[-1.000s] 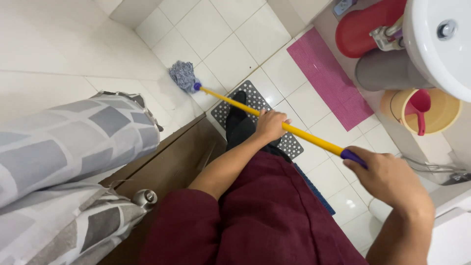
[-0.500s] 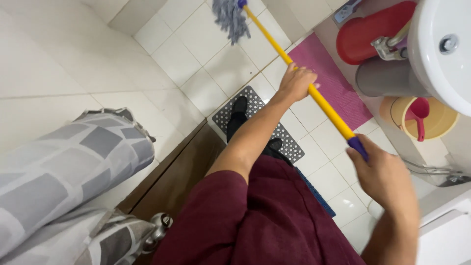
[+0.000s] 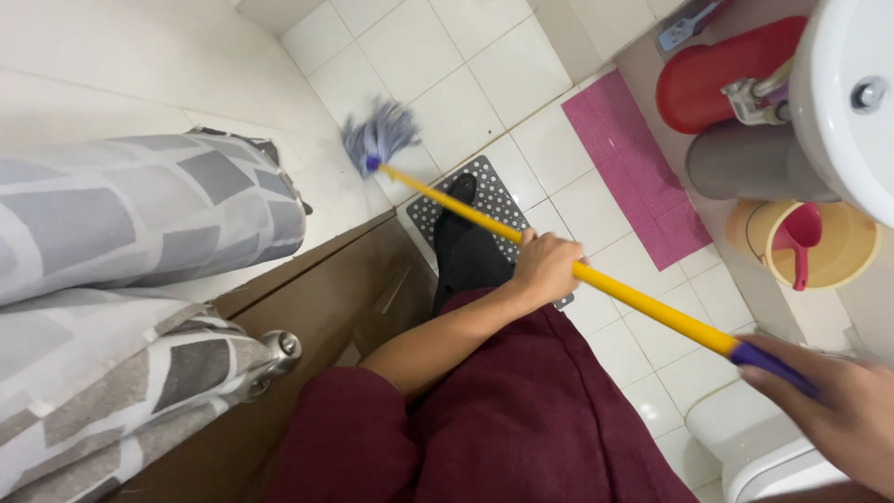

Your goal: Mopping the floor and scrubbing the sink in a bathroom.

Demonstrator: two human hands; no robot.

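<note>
Home bathroom: white tiled floor (image 3: pixel 484 65), white basin (image 3: pixel 852 102), toilet (image 3: pixel 764 447), buckets w/ dipper (image 3: pixel 801 242), pink mat (image 3: pixel 643 168).

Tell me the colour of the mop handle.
Yellow mop handle with a purple end grip, seen in the head view.

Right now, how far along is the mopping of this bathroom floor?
Done: cannot tell; no tile looks clearly wet. In hand: the left hand and right hand grip the yellow mop handle, mop head on the white tiles by the wall. Left: the pink mat and grey dotted mat lie in place.
</note>
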